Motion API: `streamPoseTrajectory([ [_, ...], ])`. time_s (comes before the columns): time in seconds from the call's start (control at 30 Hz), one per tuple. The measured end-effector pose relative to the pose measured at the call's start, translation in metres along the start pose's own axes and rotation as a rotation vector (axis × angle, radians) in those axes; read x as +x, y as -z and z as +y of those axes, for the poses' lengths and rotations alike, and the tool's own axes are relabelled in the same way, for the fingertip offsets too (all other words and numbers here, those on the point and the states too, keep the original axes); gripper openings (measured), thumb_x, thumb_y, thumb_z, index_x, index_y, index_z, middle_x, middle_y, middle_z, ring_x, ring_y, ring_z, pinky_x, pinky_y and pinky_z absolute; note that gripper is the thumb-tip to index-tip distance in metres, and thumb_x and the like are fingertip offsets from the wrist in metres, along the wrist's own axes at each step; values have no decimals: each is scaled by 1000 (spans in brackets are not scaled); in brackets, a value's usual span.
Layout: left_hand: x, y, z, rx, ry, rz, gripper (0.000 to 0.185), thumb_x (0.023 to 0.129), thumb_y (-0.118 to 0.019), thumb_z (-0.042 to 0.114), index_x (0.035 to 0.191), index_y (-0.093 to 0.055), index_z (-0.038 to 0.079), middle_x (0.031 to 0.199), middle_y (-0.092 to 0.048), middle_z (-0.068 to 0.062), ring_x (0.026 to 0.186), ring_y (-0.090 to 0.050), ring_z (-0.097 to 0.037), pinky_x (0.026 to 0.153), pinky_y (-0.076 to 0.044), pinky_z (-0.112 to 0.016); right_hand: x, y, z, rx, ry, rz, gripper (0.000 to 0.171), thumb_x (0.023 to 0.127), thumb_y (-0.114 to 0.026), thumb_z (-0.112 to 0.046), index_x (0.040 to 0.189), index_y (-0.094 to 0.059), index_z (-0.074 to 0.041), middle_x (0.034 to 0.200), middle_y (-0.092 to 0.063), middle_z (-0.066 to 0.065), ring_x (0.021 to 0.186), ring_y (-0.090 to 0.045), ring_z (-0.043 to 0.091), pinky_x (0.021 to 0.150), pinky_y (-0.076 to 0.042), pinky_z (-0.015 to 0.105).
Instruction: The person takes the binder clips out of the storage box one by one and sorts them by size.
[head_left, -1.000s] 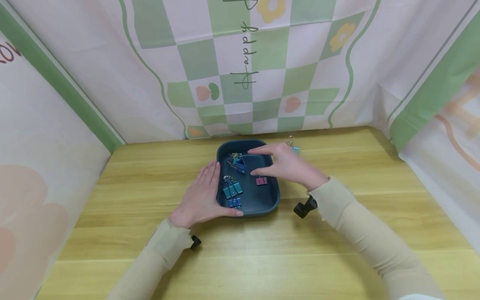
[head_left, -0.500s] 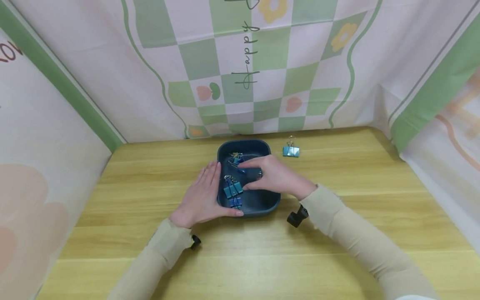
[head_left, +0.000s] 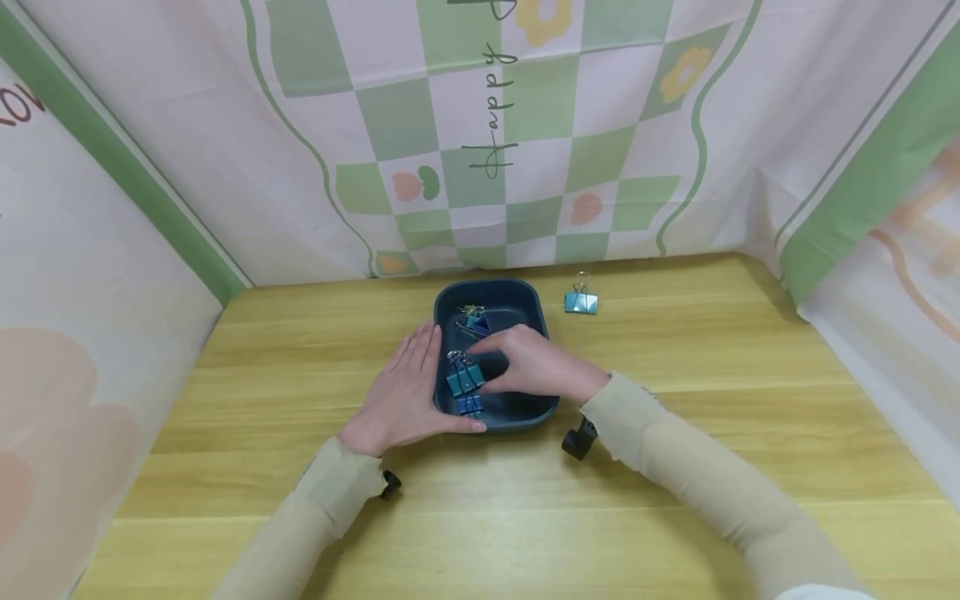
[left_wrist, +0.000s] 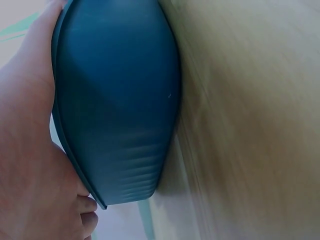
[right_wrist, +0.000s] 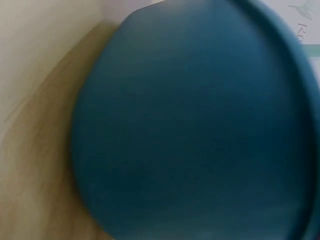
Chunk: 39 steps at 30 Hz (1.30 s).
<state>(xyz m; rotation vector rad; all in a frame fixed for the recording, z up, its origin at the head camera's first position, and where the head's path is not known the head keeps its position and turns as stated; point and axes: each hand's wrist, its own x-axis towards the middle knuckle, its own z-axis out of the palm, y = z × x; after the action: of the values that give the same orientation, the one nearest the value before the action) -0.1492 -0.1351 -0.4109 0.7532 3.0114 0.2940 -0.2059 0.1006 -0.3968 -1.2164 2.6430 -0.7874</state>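
A dark blue tray (head_left: 525, 293) sits mid-table with several binder clips in it: teal ones (head_left: 463, 377) by the left wall, a small blue one (head_left: 470, 405) at the near end, others (head_left: 474, 318) at the far end. My left hand (head_left: 412, 383) lies flat against the tray's left side, thumb along its front rim. My right hand (head_left: 501, 367) is down inside the tray, fingers bent over the floor beside the teal clips; what lies under it is hidden. The left wrist view shows the tray's outer wall (left_wrist: 120, 110) against my left hand (left_wrist: 25, 165). The right wrist view is filled by the blurred tray (right_wrist: 200, 140).
One light blue binder clip (head_left: 581, 302) lies on the wooden table (head_left: 675, 350) to the right of the tray's far corner. Patterned cloth walls (head_left: 487, 150) close in the back and both sides. Bare wood stretches in front of the tray.
My right hand has dropped from above the tray into it and slid toward me and left, covering the pink clip. The left hand and tray have stayed put.
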Motion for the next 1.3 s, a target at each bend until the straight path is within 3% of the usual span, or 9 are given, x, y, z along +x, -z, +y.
streamPoseTrajectory([
  [0.37, 0, 1, 0, 2, -2, -11, 143, 69, -39, 101, 161, -1, -2, 168, 3, -17, 154, 6, -25, 123, 0, -37, 8, -6, -2, -88, -52, -67, 47, 85, -86, -26, 126, -73, -7, 123, -71, 7, 113, -66, 19, 98, -53, 37],
  [0.7, 0, 0, 0, 1, 2, -14, 143, 69, -40, 101, 161, -3, -2, 168, 3, -16, 154, 6, -24, 123, 0, -36, 13, -9, -1, -82, -68, -107, 39, 89, -81, -19, 126, -74, -9, 123, -71, 6, 109, -67, 16, 93, -55, 33],
  [1.3, 1, 0, 1, -1, 6, -16, 142, 70, -40, 100, 161, -2, -1, 169, 3, -16, 154, 7, -23, 123, 1, -35, 19, -17, -6, -178, -95, -111, 36, 87, -85, -23, 119, -77, -10, 117, -73, 5, 105, -69, 16, 92, -56, 31],
])
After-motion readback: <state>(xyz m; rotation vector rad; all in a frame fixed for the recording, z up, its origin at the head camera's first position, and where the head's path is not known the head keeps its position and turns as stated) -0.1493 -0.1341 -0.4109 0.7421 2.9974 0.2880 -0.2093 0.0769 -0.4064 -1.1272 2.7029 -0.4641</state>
